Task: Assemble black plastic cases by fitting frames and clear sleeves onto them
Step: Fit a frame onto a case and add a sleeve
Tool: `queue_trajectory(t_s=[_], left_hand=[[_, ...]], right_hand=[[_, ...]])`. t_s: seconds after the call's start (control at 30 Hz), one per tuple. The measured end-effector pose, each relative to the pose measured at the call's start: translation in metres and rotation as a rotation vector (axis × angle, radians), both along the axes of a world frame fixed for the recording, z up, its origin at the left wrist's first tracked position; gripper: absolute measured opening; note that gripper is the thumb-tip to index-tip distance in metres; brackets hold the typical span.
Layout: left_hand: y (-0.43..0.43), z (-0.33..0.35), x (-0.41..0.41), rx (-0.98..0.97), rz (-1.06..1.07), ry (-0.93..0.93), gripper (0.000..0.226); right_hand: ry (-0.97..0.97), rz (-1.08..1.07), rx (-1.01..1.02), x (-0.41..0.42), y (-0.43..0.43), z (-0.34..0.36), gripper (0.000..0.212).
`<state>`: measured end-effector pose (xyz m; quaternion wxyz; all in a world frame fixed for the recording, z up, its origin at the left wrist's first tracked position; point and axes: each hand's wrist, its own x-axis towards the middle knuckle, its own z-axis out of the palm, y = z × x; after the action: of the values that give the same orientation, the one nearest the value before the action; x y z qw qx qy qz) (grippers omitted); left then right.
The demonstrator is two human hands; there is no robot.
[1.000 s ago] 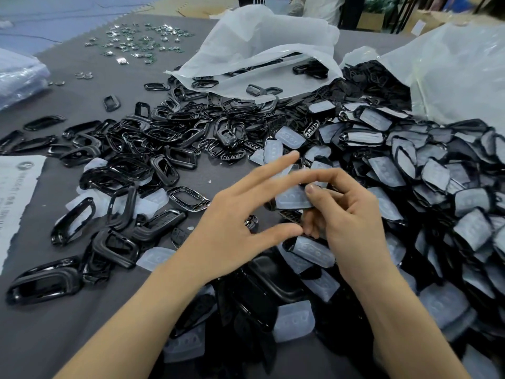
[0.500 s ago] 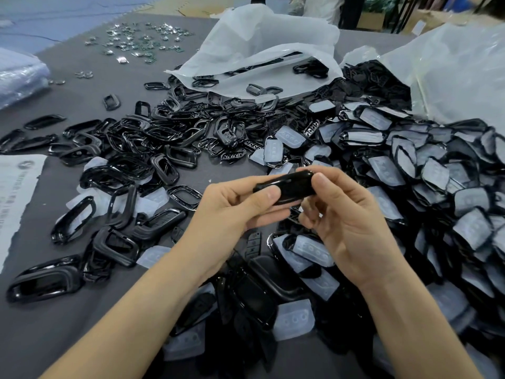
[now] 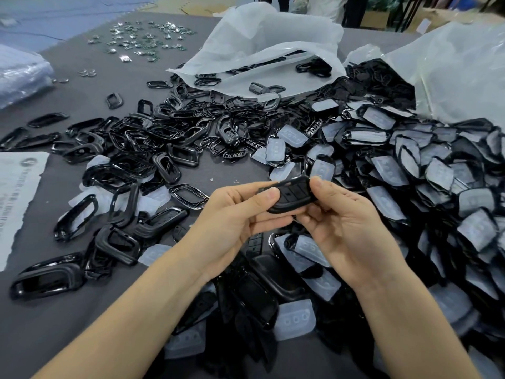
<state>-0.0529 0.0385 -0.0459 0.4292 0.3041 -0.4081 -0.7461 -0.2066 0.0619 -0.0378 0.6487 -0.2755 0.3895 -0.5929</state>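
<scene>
Broadly, a grey table (image 3: pixel 68 324) is crowded on every side of the grip. A heap of sleeved cases (image 3: pixel 410 173) is spread to the right of the hands and beyond them, and a heap of loose black frames (image 3: pixel 142 165) is spread to their left. Beneath the wrists more dark shells and a clear sleeve (image 3: pixel 295 320) are seen.

Above all this, one black case (image 3: pixel 293 196) is held between both hands. Its left end is pinched by the left hand (image 3: pixel 235 214), thumb on top and fingers curled beneath. Its right end is pinched by the right hand (image 3: pixel 347 222), thumb tip pressed on the upper edge. Button outlines are shown on the upturned face. Whether a frame is already fully seated cannot be told.

Several failures are judged possible. If pressure is applied at one end only, the parts may be snapped together crooked, or a small catch may be strained. Because the glossy plastic is gripped only at its ends, it may be squeezed out and dropped. Among the dark parts directly below the grip, it could then be confused with unfinished pieces.
</scene>
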Motion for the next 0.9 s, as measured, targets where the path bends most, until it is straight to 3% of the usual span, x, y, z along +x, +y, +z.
queue_trajectory(t_s=[0.2, 0.33, 0.6, 0.7, 0.9], left_hand=[[0.0, 0.0, 0.002, -0.017, -0.048, 0.01, 0.037], [0.001, -0.002, -0.002, -0.019, 0.062, -0.005, 0.033], [-0.004, -0.006, -0.001, -0.002, 0.102, -0.006, 0.028], [-0.006, -0.007, 0.003, -0.04, 0.063, -0.006, 0.029], [-0.007, -0.006, 0.009, -0.219, 0.017, -0.175, 0.045]], right_hand=[[0.04, -0.03, 0.025, -0.006, -0.002, 0.0, 0.033], [0.044, -0.033, 0.024, -0.005, -0.002, -0.002, 0.034], [0.12, -0.051, -0.048, -0.004, 0.001, 0.0, 0.022], [0.245, -0.037, -0.109, -0.007, 0.002, 0.005, 0.016], [0.688, 0.069, -0.214, -0.026, 0.014, 0.029, 0.009]])
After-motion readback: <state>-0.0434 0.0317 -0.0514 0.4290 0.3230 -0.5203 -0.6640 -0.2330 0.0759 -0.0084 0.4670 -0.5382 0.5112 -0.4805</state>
